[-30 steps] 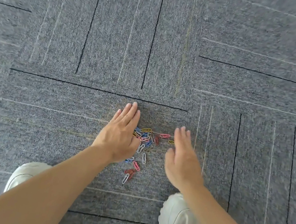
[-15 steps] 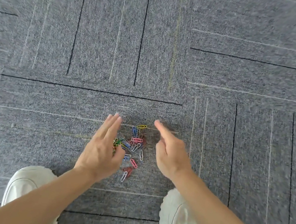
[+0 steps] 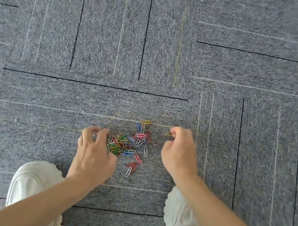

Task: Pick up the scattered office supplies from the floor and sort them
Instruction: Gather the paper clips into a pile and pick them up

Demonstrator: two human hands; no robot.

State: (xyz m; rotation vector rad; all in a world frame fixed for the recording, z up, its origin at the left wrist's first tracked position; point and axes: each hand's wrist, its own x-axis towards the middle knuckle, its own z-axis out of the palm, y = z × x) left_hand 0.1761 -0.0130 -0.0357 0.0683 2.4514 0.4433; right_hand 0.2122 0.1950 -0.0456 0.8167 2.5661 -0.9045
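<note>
- Since the paper clips (image 3: 125, 143) are thin bent wire, we judge them very light, stiff and a little slippery. In a heap they are likely to hook one another and come up in chains.
- Location: the heap lies just below the centre of the frame on the grey carpet (image 3: 96, 46), between the two hands. A few strays lie apart at its upper and lower edges.
- Hold, our judgement: a single clip is best taken by a fingertip pinch across its narrow width, with one end loop lifted off the carpet first. The heap is better raked together and scooped.
- Left hand (image 3: 92, 154): left of the heap, knuckles up, fingers curled like a claw with the tips at the heap's left edge. We cannot tell whether any clip is actually gripped, as the fingers are blurred.
- Right hand (image 3: 179, 154): right of the heap and apart from it, fingers curled in, thumb and forefinger pinching one yellow clip (image 3: 168, 134) just clear of the others.
- Two white shoes (image 3: 29, 183) sit at the lower edge of the frame, one under each forearm.
</note>
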